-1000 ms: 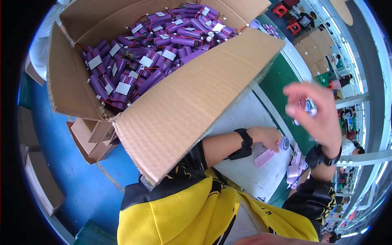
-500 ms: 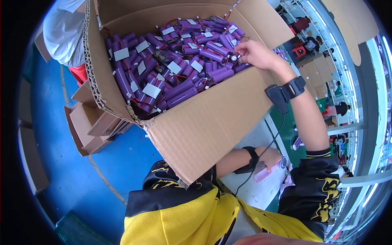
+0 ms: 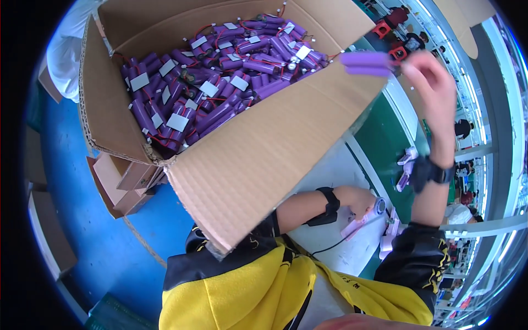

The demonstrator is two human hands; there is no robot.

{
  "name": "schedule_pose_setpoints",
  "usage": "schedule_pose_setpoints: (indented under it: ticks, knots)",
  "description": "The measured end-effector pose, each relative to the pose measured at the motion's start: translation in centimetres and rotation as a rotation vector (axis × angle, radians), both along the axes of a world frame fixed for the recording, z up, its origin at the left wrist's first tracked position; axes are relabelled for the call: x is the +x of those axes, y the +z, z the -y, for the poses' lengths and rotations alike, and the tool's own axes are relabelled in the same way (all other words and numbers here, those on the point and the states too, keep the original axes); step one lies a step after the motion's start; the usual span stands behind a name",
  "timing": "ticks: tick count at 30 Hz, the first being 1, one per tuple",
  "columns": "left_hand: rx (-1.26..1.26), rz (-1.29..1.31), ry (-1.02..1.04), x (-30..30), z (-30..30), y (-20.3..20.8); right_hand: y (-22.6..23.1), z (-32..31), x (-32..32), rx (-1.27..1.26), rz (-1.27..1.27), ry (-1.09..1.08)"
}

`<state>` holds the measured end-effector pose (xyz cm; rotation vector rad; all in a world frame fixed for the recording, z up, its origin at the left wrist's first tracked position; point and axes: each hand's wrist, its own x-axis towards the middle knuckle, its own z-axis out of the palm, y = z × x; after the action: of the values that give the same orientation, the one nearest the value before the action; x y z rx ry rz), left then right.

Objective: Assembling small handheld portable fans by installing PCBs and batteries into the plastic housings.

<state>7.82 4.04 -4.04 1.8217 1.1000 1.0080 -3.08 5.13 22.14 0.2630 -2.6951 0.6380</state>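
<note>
A purple two-cell battery pack (image 3: pixel 366 63), blurred by motion, hangs from the pinched fingers of my right hand (image 3: pixel 433 82), just outside the right side of a large open carton (image 3: pixel 286 137). Heaped in the carton are many purple battery packs (image 3: pixel 220 113) with red wires and white pads. Lower down, over the white table, my left hand (image 3: pixel 356 199) is closed around a pink plastic housing (image 3: pixel 352 226) with a round grey-rimmed end. Both wrists wear black straps with a small box.
More pink housings (image 3: pixel 388 236) lie on the white table (image 3: pixel 335 170). A green conveyor (image 3: pixel 379 126) carries further light purple parts (image 3: pixel 406 168). Smaller cartons (image 3: pixel 124 181) stand on the blue floor. Several people sit along the line at right; a person in white (image 3: pixel 65 60) is at far left.
My right hand has come out of the carton to the right, taking a battery pack with it. The carton appears further left in view. The left hand still holds the pink housing.
</note>
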Motion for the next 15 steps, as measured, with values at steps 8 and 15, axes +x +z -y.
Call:
schedule_pose_setpoints:
  ticks: [8, 15]
  knots:
    - [0.035, -0.091, 0.166, 0.3, 1.3, -0.5, -8.7, -5.7, 22.1, -1.065, -0.223, -0.251]
    - [0.025, -0.086, 0.358, -1.6, 3.2, -0.8, -18.9, -3.9, 28.0, -0.894, 0.174, -0.699]
